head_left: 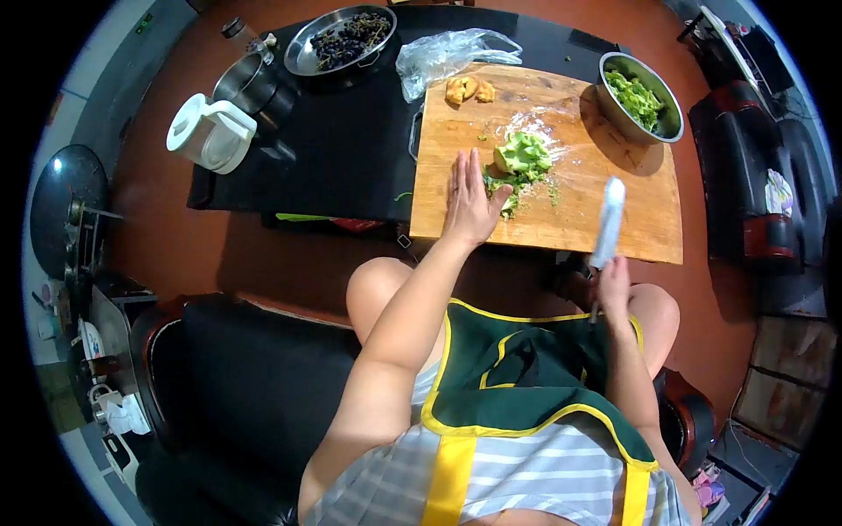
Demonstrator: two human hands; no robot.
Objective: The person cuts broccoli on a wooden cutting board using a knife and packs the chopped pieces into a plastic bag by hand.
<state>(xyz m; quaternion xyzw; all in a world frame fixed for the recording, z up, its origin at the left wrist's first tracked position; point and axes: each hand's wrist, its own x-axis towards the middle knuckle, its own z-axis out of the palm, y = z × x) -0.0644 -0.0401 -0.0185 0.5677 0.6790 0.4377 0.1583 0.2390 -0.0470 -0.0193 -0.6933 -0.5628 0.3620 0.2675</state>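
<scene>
My right hand is wrapped round the handle of a kitchen knife, whose wide pale blade points away from me over the right front of the wooden cutting board. With fingers stretched out, my left hand rests on the board at the left of a chunk of green vegetable that looks like broccoli. Small green scraps lie between that chunk and my thumb. Near the board's far left corner sit some yellow-brown pieces, resembling ginger.
A metal bowl of cut greens stands at the board's far right corner. Behind the board lies a clear plastic bag. Further left on the black table are a pan of dark grapes, a metal pot and a white-lidded jug.
</scene>
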